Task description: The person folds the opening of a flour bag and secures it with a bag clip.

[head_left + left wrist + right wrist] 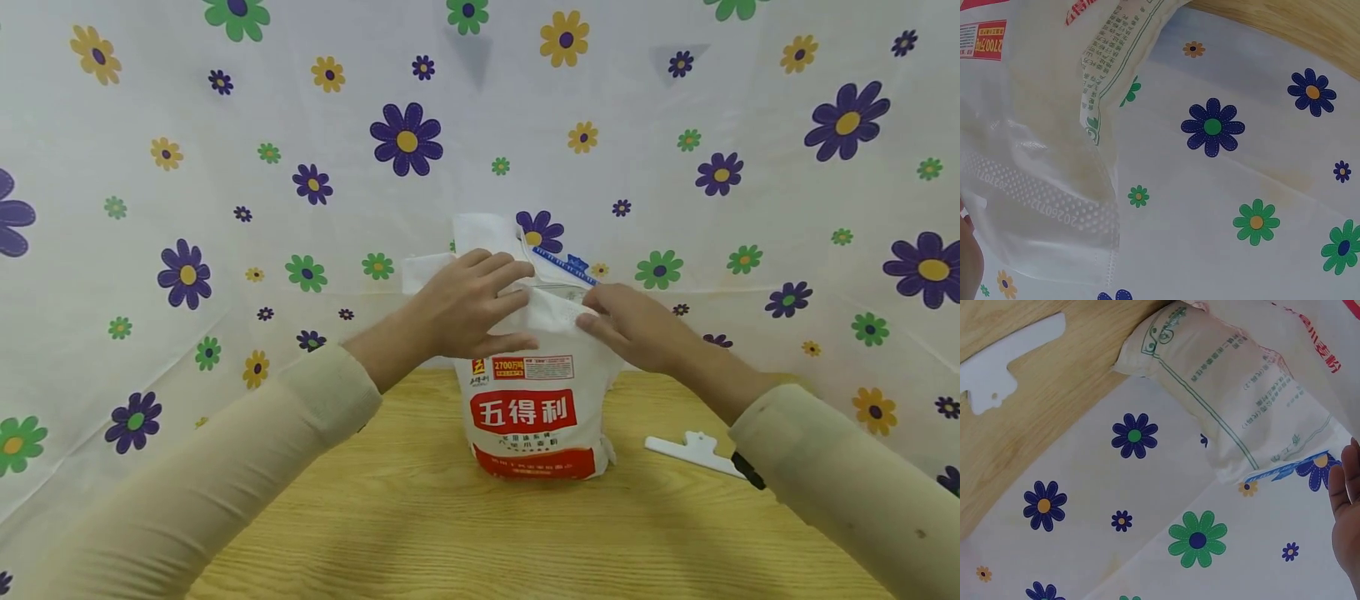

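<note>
A: Reading from the left, how is the left hand point(480, 308) disposed?

B: Its grip is spread, the thumb set apart from the fingers, across the slack upper front of the flour bag point(532, 408). The pose suggests steadying rather than clasping; whether every fingertip bears on the material cannot be told.

A: And the bag itself?

B: It stands upright toward the far edge of the table point(420, 517), before a flower-printed curtain point(225, 167), its printed front facing the person. The swollen lower part probably serves as a base, while the loose top rises between the hands.

A: What marks its upper edge?

B: A blue clip point(564, 266) slants along the rear edge, just beside the right hand point(645, 327). That hand's grip pinches the bag's upper border, thumb in front and fingers beyond, seemingly to control the soft material. Farther right, a white clip point(693, 452) lies on the table, apart from the bag and partly hidden by the right sleeve point(825, 458).

A: What does the container hold?

B: The label names wheat flour, and the rounded lower body appears filled. The contents themselves are hidden from view.
</note>
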Tool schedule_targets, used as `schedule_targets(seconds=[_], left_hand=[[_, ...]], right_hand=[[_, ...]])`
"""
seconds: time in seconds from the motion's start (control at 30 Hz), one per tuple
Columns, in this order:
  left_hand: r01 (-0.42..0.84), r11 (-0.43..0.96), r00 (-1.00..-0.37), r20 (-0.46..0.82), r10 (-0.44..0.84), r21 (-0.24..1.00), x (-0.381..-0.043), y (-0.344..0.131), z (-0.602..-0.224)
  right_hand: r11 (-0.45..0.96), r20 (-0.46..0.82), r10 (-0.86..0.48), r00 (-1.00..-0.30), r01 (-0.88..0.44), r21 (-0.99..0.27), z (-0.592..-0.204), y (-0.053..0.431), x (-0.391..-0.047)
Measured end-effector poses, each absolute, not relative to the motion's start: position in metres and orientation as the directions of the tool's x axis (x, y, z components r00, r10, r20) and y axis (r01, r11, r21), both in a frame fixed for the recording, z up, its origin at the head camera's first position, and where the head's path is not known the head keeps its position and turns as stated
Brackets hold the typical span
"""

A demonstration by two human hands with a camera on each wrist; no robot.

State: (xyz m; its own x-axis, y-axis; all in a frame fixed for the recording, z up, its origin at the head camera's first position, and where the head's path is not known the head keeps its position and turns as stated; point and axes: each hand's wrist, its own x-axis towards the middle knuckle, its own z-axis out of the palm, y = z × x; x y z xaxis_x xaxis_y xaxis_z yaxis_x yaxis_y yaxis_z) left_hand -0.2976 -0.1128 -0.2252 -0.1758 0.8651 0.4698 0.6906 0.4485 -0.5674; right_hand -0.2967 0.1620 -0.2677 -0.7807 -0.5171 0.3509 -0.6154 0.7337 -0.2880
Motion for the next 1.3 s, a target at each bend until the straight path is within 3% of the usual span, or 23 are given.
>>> schedule_targets(seconds=[0.17, 0.37, 0.47, 0.67, 0.77, 0.87, 1.1, 1.3], left_hand=[[0.644, 0.509, -0.186, 0.529, 0.828, -0.571, -0.297, -0.105, -0.227], [0.588, 0.603, -0.242, 0.594, 0.767, -0.539, -0.297, -0.087, -0.228], [0.543, 0.657, -0.318, 0.597, 0.737, -0.522, -0.298, -0.077, -0.227], [0.462, 0.731, -0.542, 0.493, 0.681, -0.502, -0.306, -0.064, -0.220], [0.449, 0.748, -0.599, 0.456, 0.658, -0.488, -0.312, -0.066, -0.219], [0.450, 0.746, -0.593, 0.461, 0.660, -0.491, -0.317, -0.070, -0.222], [0.477, 0.679, -0.442, 0.515, 0.734, -0.559, -0.321, -0.076, -0.231], [0.509, 0.659, -0.432, 0.498, 0.752, -0.554, -0.321, -0.080, -0.229]], right_hand=[[0.769, 0.394, -0.519, -0.759, -0.615, -0.172, -0.273, 0.162, -0.297], [0.774, 0.542, -0.548, -0.637, -0.631, 0.041, -0.281, 0.164, -0.301], [0.778, 0.567, -0.548, -0.615, -0.623, 0.077, -0.284, 0.165, -0.302], [0.812, 0.550, -0.527, -0.648, -0.576, 0.099, -0.289, 0.163, -0.301], [0.826, 0.547, -0.513, -0.661, -0.553, 0.106, -0.290, 0.162, -0.301], [0.835, 0.544, -0.509, -0.667, -0.536, 0.124, -0.292, 0.161, -0.300], [0.827, 0.570, -0.517, -0.639, -0.546, 0.137, -0.300, 0.164, -0.300], [0.755, 0.679, -0.503, -0.535, -0.654, 0.043, -0.299, 0.174, -0.298]])
